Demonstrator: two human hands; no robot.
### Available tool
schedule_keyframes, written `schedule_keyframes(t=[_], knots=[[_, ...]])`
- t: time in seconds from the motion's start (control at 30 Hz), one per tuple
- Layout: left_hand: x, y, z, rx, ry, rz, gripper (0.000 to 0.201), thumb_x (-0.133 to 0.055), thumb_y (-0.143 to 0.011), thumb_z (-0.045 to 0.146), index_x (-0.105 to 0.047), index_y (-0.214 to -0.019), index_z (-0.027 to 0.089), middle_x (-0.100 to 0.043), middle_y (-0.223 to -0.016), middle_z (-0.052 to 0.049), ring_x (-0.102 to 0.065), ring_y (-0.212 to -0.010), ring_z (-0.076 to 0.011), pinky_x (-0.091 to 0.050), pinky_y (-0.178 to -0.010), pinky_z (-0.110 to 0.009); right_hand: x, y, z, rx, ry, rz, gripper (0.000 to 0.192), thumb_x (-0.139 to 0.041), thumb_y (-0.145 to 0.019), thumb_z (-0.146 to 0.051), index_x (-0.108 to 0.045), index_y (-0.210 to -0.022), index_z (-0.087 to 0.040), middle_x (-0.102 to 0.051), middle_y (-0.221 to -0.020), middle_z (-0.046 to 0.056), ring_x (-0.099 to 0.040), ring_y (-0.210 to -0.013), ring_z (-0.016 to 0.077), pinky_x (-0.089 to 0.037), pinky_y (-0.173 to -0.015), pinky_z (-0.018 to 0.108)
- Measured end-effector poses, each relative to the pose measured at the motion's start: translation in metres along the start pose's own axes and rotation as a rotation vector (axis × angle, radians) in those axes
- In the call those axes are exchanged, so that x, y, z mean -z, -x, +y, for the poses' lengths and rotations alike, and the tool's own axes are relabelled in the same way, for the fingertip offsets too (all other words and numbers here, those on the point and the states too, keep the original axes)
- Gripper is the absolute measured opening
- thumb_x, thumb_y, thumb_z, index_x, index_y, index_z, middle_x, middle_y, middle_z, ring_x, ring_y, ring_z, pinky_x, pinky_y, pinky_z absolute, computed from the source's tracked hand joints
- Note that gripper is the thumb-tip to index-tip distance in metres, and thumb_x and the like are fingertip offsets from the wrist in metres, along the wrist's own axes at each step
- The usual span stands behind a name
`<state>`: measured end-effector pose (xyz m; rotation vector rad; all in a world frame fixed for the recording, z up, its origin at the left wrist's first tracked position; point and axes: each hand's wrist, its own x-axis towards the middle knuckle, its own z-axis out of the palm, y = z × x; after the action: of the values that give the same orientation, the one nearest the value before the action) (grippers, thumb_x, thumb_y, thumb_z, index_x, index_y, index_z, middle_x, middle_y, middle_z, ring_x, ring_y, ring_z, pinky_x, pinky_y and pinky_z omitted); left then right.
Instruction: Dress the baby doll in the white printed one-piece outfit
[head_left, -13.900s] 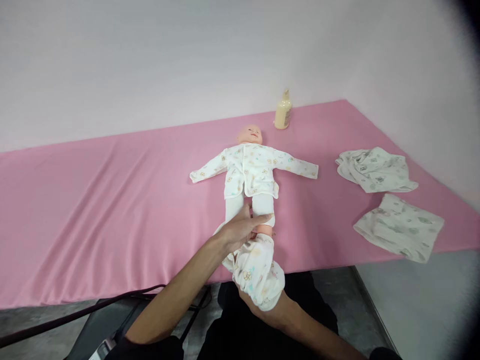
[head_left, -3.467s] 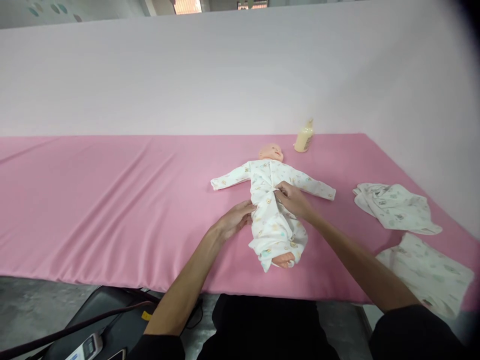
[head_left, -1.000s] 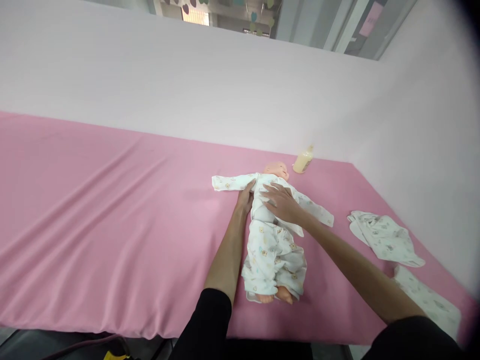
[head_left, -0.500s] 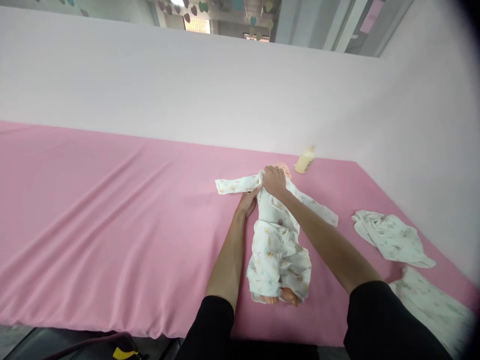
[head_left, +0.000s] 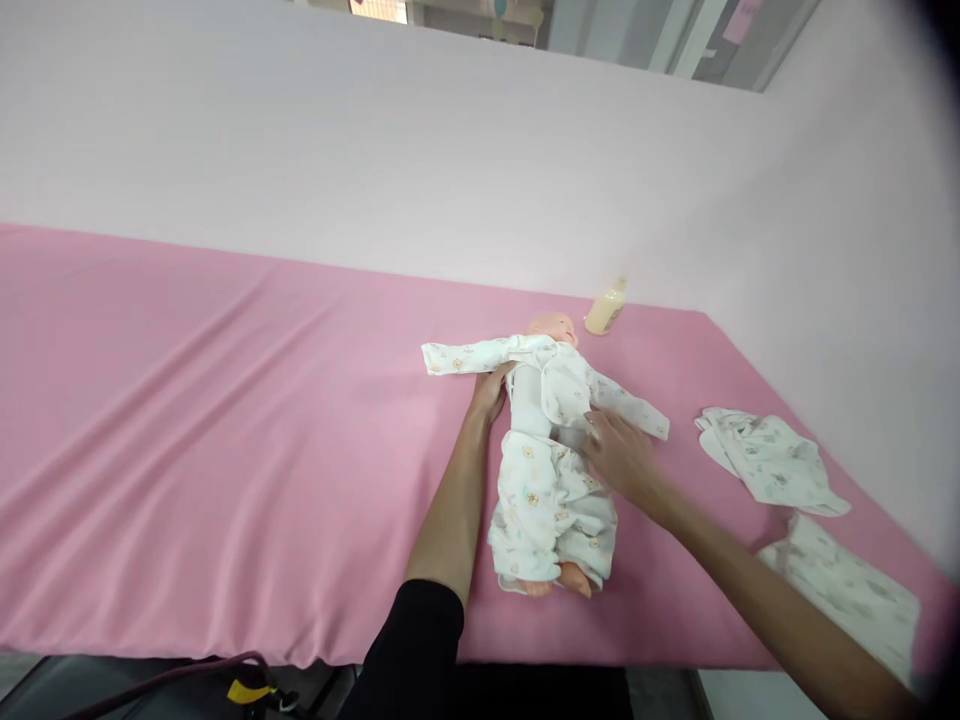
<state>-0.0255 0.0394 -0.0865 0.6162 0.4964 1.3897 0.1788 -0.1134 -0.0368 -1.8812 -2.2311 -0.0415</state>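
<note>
Doll (head_left: 530, 490) lies on table (head_left: 262, 450), head toward back wall (head_left: 337, 140), feet toward near edge. I've got left hand (head_left: 491, 393) against its torso, left of view, just below the outstretched arm; right hand (head_left: 621, 457) opposite, at the waist. Bottle (head_left: 606, 308) stands behind and right of the head, near the wall. Well right of the doll I see far cloth (head_left: 776, 463); near cloth (head_left: 847, 590) in front, partly behind my right forearm.

Left fingers (head_left: 502, 376) and right fingers (head_left: 600, 432) at a doll (head_left: 531, 402); bottle (head_left: 606, 308) nearby
</note>
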Motion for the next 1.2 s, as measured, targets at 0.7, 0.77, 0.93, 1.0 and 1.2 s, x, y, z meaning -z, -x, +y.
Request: schedule_keyframes(t=[0.7, 0.77, 0.93, 1.0, 1.2], knots=[[0.010, -0.014, -0.005, 0.030, 0.066, 0.101, 0.015, -0.070, -0.071, 0.014, -0.065, -0.085, 0.015, -0.067, -0.076, 0.000, -0.065, -0.082, -0.0153, -0.048, -0.088, -0.029, 0.014, -0.074, 0.026, 0.002, -0.113, 0.140, 0.029, -0.036, -0.093, -0.026, -0.058, -0.108, -0.016, -0.061, -0.113, 0.015, -0.054, -0.107, 0.0271, -0.042, -0.085, 0.037], [0.009, -0.014, -0.005, 0.042, 0.068, 0.084, 0.015, -0.069, -0.071, 0.014, -0.066, -0.085, 0.015, -0.068, -0.078, 0.000, -0.065, -0.085, -0.0164, -0.048, -0.090, -0.030, 0.031, -0.055, -0.007, 0.074, -0.199, 0.070, 0.026, -0.038, -0.095, -0.034, -0.059, -0.101, -0.020, -0.063, -0.105, 0.010, -0.056, -0.099, 0.0237, -0.042, -0.081, 0.034], [0.003, -0.010, -0.001, 0.061, 0.060, 0.019, 0.011, -0.072, -0.072, 0.017, -0.068, -0.082, 0.014, -0.070, -0.082, -0.003, -0.066, -0.091, -0.0194, -0.047, -0.094, -0.033, 0.048, -0.044, -0.063, 0.099, -0.323, -0.507, 0.046, -0.049, -0.089, -0.057, -0.035, -0.065, -0.020, -0.045, -0.063, -0.002, -0.036, -0.054, 0.0109, -0.027, -0.050, 0.027], [0.001, -0.008, 0.001, 0.062, 0.055, -0.005, 0.012, -0.074, -0.072, 0.018, -0.068, -0.081, 0.014, -0.071, -0.084, -0.005, -0.065, -0.095, -0.0213, -0.047, -0.097, -0.034, 0.047, -0.051, -0.068, 0.134, -0.392, -0.595, 0.052, -0.051, -0.087, -0.059, -0.027, -0.064, -0.020, -0.034, -0.060, -0.004, -0.028, -0.053, 0.0093, -0.021, -0.048, 0.027], [0.001, -0.008, 0.000, 0.031, 0.098, 0.031, 0.028, -0.079, -0.070, 0.019, -0.069, -0.095, 0.013, -0.073, -0.093, -0.007, -0.065, -0.107, -0.0240, -0.045, -0.102, -0.037, 0.052, -0.082, -0.077, 0.171, -0.538, -0.765, 0.064, -0.050, -0.084, -0.069, -0.014, -0.064, -0.020, -0.015, -0.060, -0.005, -0.014, -0.052, 0.0077, -0.012, -0.048, 0.028]])
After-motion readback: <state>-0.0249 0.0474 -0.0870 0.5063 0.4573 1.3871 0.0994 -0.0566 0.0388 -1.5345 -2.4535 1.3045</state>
